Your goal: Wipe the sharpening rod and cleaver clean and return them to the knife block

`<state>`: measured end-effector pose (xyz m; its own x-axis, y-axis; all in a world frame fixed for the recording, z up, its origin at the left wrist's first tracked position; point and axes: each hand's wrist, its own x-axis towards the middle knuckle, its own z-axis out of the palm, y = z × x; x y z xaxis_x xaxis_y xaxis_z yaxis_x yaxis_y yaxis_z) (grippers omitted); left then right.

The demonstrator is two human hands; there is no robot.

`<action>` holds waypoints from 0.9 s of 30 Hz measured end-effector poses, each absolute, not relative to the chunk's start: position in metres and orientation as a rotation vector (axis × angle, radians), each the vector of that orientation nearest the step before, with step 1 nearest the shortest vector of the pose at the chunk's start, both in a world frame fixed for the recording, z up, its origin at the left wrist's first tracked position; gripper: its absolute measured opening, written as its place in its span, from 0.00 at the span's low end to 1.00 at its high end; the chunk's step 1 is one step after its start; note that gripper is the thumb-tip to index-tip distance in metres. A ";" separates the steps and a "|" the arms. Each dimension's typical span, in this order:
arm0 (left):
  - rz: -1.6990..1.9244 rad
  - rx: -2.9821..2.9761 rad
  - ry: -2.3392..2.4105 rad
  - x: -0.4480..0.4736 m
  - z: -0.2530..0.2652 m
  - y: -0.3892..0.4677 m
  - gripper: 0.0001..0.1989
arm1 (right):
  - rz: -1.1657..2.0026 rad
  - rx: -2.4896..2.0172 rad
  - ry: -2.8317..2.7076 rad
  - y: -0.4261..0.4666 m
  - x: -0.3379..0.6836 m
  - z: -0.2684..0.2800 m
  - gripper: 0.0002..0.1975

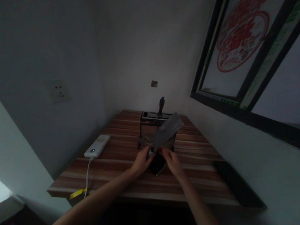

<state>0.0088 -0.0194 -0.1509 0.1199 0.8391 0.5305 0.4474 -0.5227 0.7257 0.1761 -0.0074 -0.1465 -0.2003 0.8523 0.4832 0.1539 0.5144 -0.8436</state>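
Observation:
A cleaver (167,130) with a broad grey blade is held up at a tilt, its blade pointing to the upper right. My left hand (141,161) is closed at the blade's lower end, where the handle begins. My right hand (172,161) is closed, its fingers pinching the edge of a dark, cloth-like piece (157,164) with a pale rim. That piece hangs between both hands, and most of the handle is hidden there. Just behind the blade stands a knife rack (142,124) with a black frame. A black-handled tool (161,105) stands upright in its top.
All this is over a striped wooden table (119,182) against the walls. On the left lie a white power bank (98,146) with a cable (87,176) and a yellow tag (78,192). A long black object (239,184) lies along the right edge. A wall socket (59,91) is at left.

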 end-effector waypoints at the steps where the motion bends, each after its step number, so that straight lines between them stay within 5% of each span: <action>1: 1.371 2.016 1.233 0.008 -0.152 -0.019 0.11 | 0.793 -0.859 -1.660 -0.015 0.171 -0.146 0.17; 16: 1.481 2.065 1.183 0.009 -0.158 -0.014 0.14 | 0.436 -1.082 -1.377 -0.048 0.108 -0.153 0.17; 27: 1.280 2.112 1.052 0.011 -0.154 -0.015 0.22 | 0.649 -0.867 -1.551 -0.034 0.156 -0.137 0.15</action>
<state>0.0109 -0.0149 -0.1540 0.2771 0.7954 0.5390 0.3742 -0.6060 0.7020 0.1556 -0.0340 -0.1371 -0.0394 0.8196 0.5716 0.1688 0.5693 -0.8046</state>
